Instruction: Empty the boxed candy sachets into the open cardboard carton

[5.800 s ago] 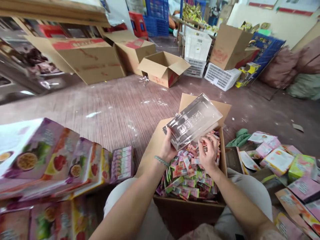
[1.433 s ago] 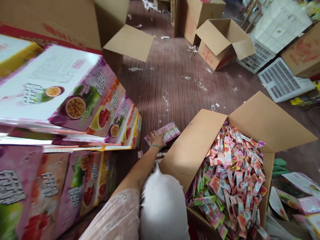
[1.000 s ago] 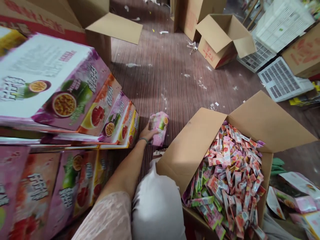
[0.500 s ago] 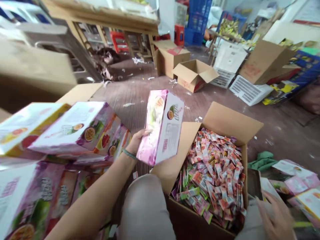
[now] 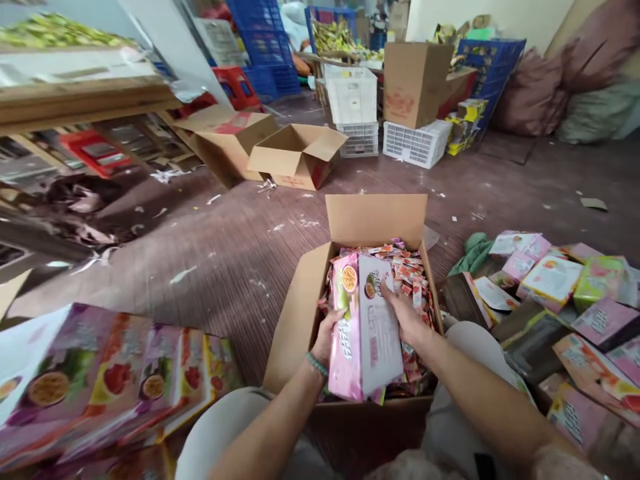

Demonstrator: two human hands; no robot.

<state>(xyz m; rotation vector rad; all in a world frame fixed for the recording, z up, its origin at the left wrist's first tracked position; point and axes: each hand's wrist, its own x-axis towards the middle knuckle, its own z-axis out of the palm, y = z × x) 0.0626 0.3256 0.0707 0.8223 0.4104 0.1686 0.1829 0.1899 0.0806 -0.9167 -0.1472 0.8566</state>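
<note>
Head view: both hands are clamped on a pink printed carton (image 5: 367, 327), the left hand (image 5: 327, 333) gripping its edge at nine o'clock, the right hand (image 5: 407, 319) pressing its white face at three o'clock. It is held upright over an open cardboard box (image 5: 295, 320) between the person's knees, filled with small coloured sachets (image 5: 410, 267). At eight o'clock flat printed cartons (image 5: 115, 373) lie stacked; at three o'clock more folded cartons (image 5: 565, 293) are scattered. Farther off at twelve o'clock, an empty cardboard box (image 5: 295, 157) sits on the floor, with white plastic crates (image 5: 353, 97) beyond.
</note>
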